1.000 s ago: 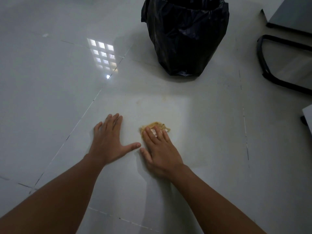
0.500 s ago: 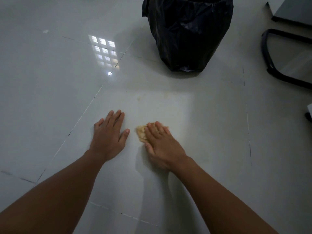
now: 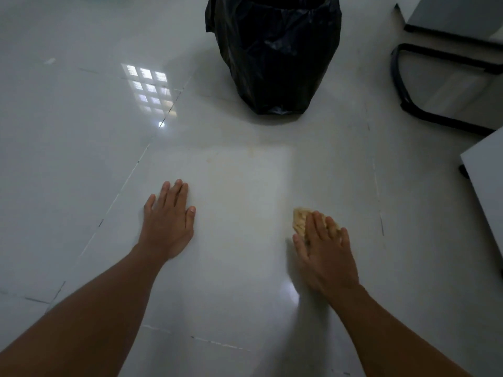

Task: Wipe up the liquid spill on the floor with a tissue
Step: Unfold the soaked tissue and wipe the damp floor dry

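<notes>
A crumpled, yellow-brown stained tissue [image 3: 299,220] lies on the glossy white tiled floor [image 3: 81,159]. My right hand [image 3: 325,253] presses flat on top of it, fingers together, covering most of it. My left hand [image 3: 168,221] rests palm down on the floor well to the left, holding nothing. Between and beyond the hands the tile carries a faint yellowish smear [image 3: 245,170].
A bin lined with a black bag [image 3: 275,50] stands straight ahead. Black tubular chair legs [image 3: 424,77] and a grey cabinet [image 3: 457,17] are at the upper right. A white furniture edge [image 3: 484,186] juts in at the right.
My right hand has slid the tissue across the floor to the right, away from my left hand. The left hand stays planted, its thumb drawn in.
</notes>
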A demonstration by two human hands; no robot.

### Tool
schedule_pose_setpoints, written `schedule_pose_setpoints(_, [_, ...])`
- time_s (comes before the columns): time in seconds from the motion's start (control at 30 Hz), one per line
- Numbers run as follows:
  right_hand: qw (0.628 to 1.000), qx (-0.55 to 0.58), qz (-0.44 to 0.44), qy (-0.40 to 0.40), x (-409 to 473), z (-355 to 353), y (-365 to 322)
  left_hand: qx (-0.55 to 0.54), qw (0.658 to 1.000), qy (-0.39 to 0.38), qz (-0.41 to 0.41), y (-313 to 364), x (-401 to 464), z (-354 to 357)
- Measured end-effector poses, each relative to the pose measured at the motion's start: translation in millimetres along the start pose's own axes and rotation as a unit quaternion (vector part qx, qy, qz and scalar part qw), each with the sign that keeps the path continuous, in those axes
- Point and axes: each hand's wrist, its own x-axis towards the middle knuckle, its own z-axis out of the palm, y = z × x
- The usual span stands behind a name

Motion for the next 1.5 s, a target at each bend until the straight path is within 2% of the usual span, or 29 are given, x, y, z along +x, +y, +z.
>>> schedule_pose_setpoints(0.07, [0.999,0.037,-0.012,0.026,-35,4,-10,-0.004,1.0,0.006,-0.001,2,1,-1])
schedule_pose_setpoints(0.13, [0.989,0.102,-0.101,0.025,-65,13,-41,-0.002,1.0,0.016,-0.001,3,1,0])
schedule_pose_setpoints(0.2, [0.976,0.107,-0.191,0.001,-56,17,-65,-0.002,1.0,0.015,-0.004,4,-2,0])
schedule_pose_setpoints(0.23, [0.975,0.096,-0.202,0.001,-40,16,-69,-0.002,1.0,0.015,-0.005,4,-4,1])
schedule_pose_setpoints(0.3, [0.986,0.075,-0.151,0.014,-1,11,-62,0.004,1.0,0.018,-0.001,2,-4,3])
schedule_pose_setpoints(0.37, [0.996,0.071,-0.053,0.017,28,4,-43,0.003,1.0,0.016,0.006,-4,1,-1])
schedule_pose_setpoints(0.43, [0.997,0.074,-0.017,0.025,36,2,-41,0.002,1.0,0.018,0.023,-13,8,-7])
schedule_pose_setpoints(0.5, [0.994,0.08,-0.069,0.031,29,3,-59,0.002,0.999,0.02,0.038,-19,11,-12])
schedule_pose_setpoints(0.57, [0.983,0.077,-0.165,-0.001,29,5,-69,0.01,0.999,0.021,0.04,-20,14,-12])
schedule_pose_setpoints(0.63, [0.975,0.061,-0.213,-0.027,54,-1,-65,0.015,0.999,0.014,0.025,-22,23,-14])
schedule_pose_setpoints(0.8, [0.988,0.067,-0.122,-0.065,132,-19,-58,0.022,1.0,0.001,-0.008,-42,55,-17])
schedule_pose_setpoints(0.97, [0.988,0.071,-0.085,-0.108,208,-31,-78,0.042,0.999,0.025,-0.018,-43,59,-1])
schedule_pose_setpoints(1.3, [0.978,0.047,-0.168,-0.115,277,-33,-160,0.052,0.998,0.04,-0.006,-48,57,3])
schedule_pose_setpoints(1.5, [0.962,0.013,-0.236,-0.135,274,-35,-196,0.051,0.998,0.025,-0.004,-45,58,0])
